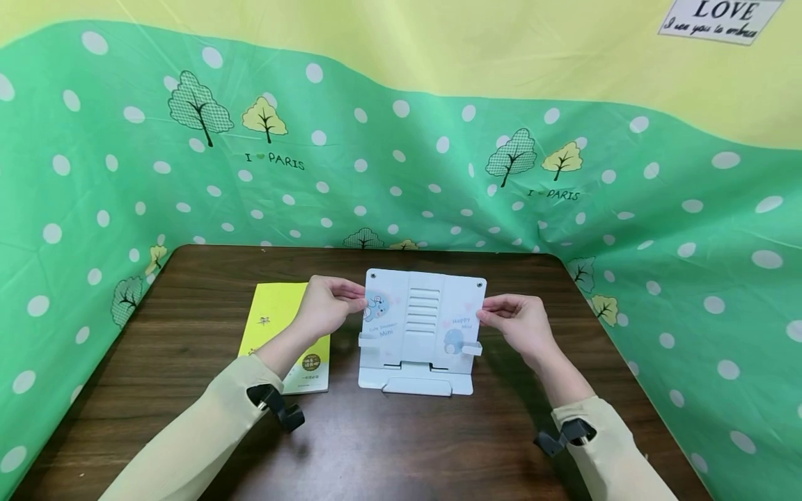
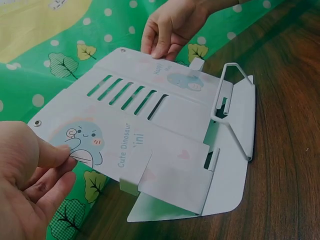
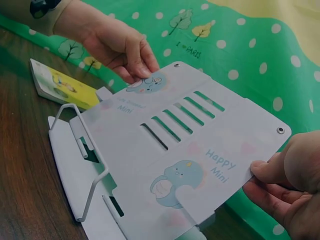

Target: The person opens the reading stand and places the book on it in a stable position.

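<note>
A white book stand point(image 1: 391, 351) with dinosaur prints and a slotted middle stands on the table, its back panel tilted up from a flat base. My left hand point(image 1: 330, 304) pinches the panel's left edge between thumb and fingers, beside a dinosaur print point(image 2: 80, 142). On the opposite edge, my right hand point(image 1: 515, 321) pinches the panel the same way, close to the "Happy Mini" lettering point(image 3: 220, 165). A white wire bracket point(image 2: 225, 102) sticks out at the stand's front, and small page clips point(image 1: 370, 340) jut from both sides.
A yellow book point(image 1: 276, 303) lies on the brown wooden table point(image 1: 401, 445) left of the stand, partly under my left forearm. Green dotted cloth point(image 1: 401, 174) with printed trees hangs round the table's back and sides. Each sleeve carries a black wrist mount point(image 1: 276, 407).
</note>
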`<state>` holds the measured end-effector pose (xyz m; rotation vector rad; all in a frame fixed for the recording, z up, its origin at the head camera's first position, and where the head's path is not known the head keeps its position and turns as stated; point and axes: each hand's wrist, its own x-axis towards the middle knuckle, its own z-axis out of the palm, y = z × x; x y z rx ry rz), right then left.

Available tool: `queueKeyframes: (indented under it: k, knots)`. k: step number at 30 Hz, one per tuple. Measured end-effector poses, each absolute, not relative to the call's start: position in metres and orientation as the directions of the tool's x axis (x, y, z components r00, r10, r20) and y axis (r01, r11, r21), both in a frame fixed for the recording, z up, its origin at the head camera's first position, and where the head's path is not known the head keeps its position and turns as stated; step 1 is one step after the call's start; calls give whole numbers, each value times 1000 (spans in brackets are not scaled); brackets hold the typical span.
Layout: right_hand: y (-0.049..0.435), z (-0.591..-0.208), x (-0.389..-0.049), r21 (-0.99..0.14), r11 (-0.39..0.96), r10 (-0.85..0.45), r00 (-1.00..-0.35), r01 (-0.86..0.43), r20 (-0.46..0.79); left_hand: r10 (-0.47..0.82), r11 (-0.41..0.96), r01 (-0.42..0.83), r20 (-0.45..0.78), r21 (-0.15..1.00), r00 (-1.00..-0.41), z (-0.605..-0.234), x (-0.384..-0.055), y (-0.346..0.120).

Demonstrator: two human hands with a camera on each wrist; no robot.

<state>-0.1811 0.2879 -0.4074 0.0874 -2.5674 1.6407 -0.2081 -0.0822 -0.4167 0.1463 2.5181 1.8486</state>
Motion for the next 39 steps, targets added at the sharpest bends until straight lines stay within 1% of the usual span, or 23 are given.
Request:
queueKeyframes:
  k: [10,18,33,39]
  knots:
    - [289,-402,-176,-924,357,-5,-990,-133,140,90,267,122,102,956,-991,-416,-210,-82]
    - [288,-396,-172,-923,352,-3,-986,-158,168,87,268,133,113,954,-990,-411,-211,-81]
    - [288,-384,-163,-935,295,-9,-979,-196,202,102,270,159,136,950,-985,-408,-215,-81]
    - [289,-381,-159,-930,307,-7,-978,-201,209,108,271,171,147,947,-983,-406,-215,-80]
